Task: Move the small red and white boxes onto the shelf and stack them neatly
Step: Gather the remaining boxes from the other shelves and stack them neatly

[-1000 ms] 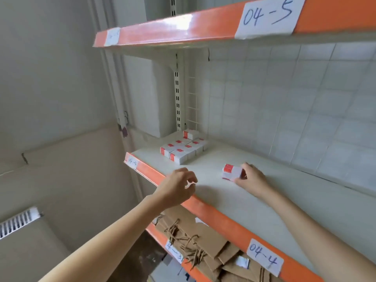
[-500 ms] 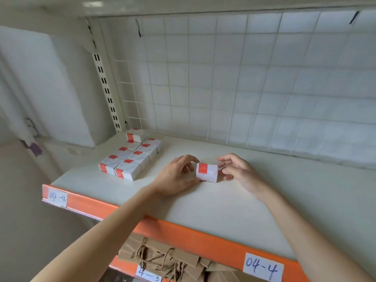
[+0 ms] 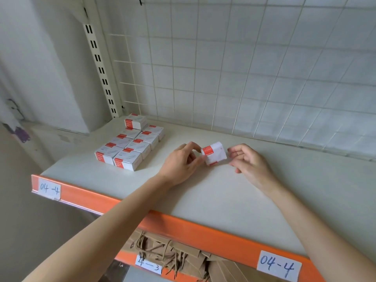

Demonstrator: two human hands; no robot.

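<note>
Since half a second ago the box has passed from two hands to one and now sits tilted, no longer level, while the right hand has drawn back from it.

At the left edge of the frame a label reading 04-4 sits on the orange lip of the shelf. Above it, left of centre, the stack lies in two rows running back toward the upper left, with one more box on top at the far end, by the slotted post.

At centre the left hand pinches the box between thumb and forefinger at its red end. The box is just above the shelf top; whether its lower corner touches, I cannot tell. Its long axis runs from left to right across the frame, red end to the left, white end to the right and raised a little.

Just right of it the right hand hangs loosely curled, fingertips near the white end but apart from it, holding nothing.

At lower right a second 04-4 label is stuck on the lip. Under the shelf, bottom centre, lie paper bags.
</note>
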